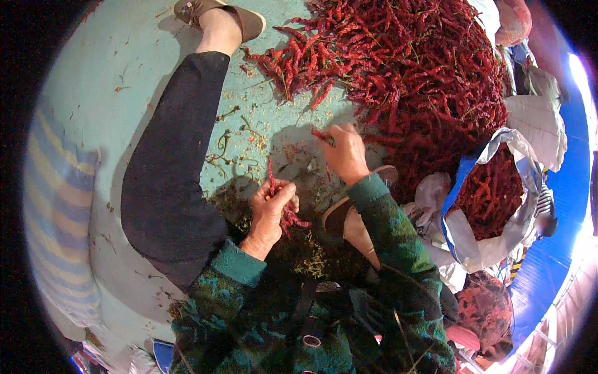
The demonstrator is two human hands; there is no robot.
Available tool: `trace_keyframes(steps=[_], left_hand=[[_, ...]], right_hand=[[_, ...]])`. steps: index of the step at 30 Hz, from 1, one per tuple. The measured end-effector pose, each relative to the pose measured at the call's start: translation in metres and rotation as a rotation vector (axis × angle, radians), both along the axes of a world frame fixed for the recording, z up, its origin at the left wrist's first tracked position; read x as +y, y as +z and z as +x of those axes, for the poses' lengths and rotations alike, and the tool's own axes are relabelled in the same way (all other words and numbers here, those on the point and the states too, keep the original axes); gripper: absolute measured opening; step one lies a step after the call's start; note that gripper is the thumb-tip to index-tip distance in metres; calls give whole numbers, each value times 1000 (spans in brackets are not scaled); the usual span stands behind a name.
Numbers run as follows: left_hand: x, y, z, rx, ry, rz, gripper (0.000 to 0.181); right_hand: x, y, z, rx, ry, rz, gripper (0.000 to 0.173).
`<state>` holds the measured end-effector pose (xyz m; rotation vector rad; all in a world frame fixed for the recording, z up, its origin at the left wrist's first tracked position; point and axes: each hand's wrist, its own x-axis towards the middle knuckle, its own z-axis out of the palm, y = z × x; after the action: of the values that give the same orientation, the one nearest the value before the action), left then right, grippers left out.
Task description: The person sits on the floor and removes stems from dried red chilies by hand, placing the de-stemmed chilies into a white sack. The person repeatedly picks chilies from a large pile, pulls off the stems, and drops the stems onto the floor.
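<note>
Several dried red chillies (290,219) are held in my left hand (271,205), one pointing up past the thumb and others hanging out below the fingers. Up and to the right, my right hand (345,152) is slightly blurred, with a dried red chilli (320,135) between its fingertips. A large heap of dried red chillies (420,70) spreads over the pale green floor beyond my right hand. Loose stems (224,142) and pale seeds (252,140) are scattered between my legs. A pile of stems (312,262) lies close to my body, partly in shadow.
At the right stands an open white and blue sack (455,182) holding red chillies. My outstretched leg (173,168) in dark trousers lies to the left, with a striped cushion or sack (63,219) beyond it. My other foot (357,231) is tucked in below my right forearm.
</note>
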<state>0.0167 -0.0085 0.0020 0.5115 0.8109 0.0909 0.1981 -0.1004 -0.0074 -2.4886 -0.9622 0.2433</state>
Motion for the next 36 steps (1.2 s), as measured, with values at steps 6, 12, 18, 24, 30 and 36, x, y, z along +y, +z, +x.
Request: trace_keyframes(steps=[6, 12, 18, 24, 30, 36], left_hand=[[4, -1, -4, -61, 21, 67, 15], [7, 3, -6, -90, -90, 136, 28], [4, -5, -8, -155, -187, 311, 28], [0, -10, -12, -181, -137, 473, 23], [4, 2, -8, -62, -198, 639, 16], [2, 6, -6, 23, -215, 650, 11]], right_hand=[[-22, 21, -41, 1244, -302, 374, 15], [-24, 43, -59, 1647, -309, 442, 9], [-16, 50, -68, 1633, -311, 317, 9], [-14, 50, -72, 1402, -129, 199, 13], [-19, 37, -71, 778, -70, 263, 14], [-18, 42, -80, 565, 40, 294, 11]])
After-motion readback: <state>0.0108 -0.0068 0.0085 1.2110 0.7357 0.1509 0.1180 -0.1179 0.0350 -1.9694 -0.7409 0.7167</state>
